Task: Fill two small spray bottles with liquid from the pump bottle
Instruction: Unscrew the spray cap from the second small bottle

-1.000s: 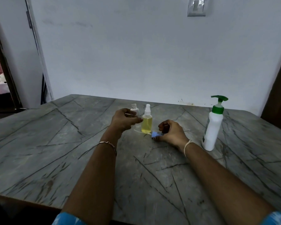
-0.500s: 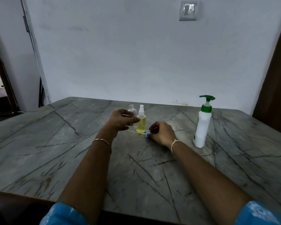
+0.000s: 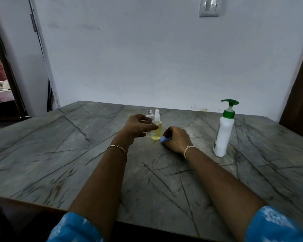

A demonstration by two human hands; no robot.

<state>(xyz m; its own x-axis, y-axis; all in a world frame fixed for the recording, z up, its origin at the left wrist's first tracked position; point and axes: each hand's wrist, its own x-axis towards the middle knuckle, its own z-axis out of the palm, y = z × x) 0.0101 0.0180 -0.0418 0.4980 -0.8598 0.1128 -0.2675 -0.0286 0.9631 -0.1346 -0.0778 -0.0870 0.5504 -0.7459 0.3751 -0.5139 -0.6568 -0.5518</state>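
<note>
- A person sits at a grey stone-patterned bench [image 3: 59, 154] crossed by dark, crack-like veins, both forearms reaching over it in short blue patterned sleeves [image 3: 276, 224].
- The left hand [image 3: 138, 126], a thin chain bracelet [image 3: 118, 149] at its wrist, has its fingers curled round the clear empty spray bottle [image 3: 150, 117], whose threaded neck stands uncapped above the knuckles.
- Just beside it on the right, touching or nearly so, stands the filled spray bottle [image 3: 158, 130], holding yellow liquid and topped with a white sprayer.
- The right hand [image 3: 177, 138], with a pale thread band [image 3: 188, 150] at the wrist, rests on the bench with its fingers clenched on a small blue piece [image 3: 164, 139]; what the piece is cannot be told.
- The white pump bottle [image 3: 224, 135] with its green pump head stands upright on the bench, well apart to the right of both hands.
- Behind the bench rises a plain, pale, scuffed wall [image 3: 147, 58] with a light switch [image 3: 208, 7] high up.
- An open doorway [image 3: 0, 75] shows at the far left, and dark wood panelling [image 3: 299, 93] closes the right edge.
</note>
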